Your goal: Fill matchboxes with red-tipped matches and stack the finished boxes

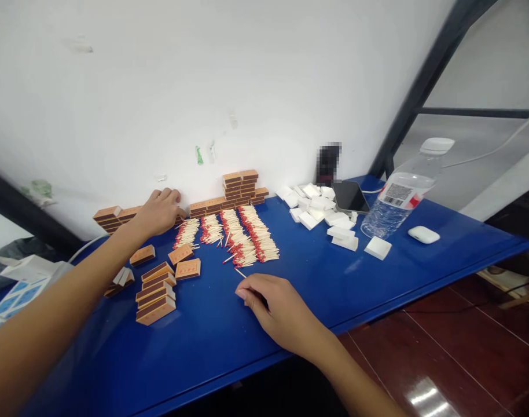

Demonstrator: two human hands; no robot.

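Observation:
My left hand (158, 211) reaches to the wall with its fingers bent down at the left end of the match rows. Its fingertips are partly hidden, so what they hold is unclear. Several rows of red-tipped matches (232, 229) lie side by side on the blue table (212, 330). Low over the table, in front of these rows, my right hand (275, 304) is closed in a pinch. A single matchstick (241, 273) sticks out from its fingers. Orange-brown matchboxes (155, 310) stand in a leaning row to the left, with a flat matchbox (188, 269) beside them.
Stacked matchboxes (241, 188) line the wall. White inner trays (314, 205) are heaped to the right, near a phone (350, 197), a tilted water bottle (399, 194) and a white earphone case (423, 234). More matchboxes (112, 215) stand behind my left forearm.

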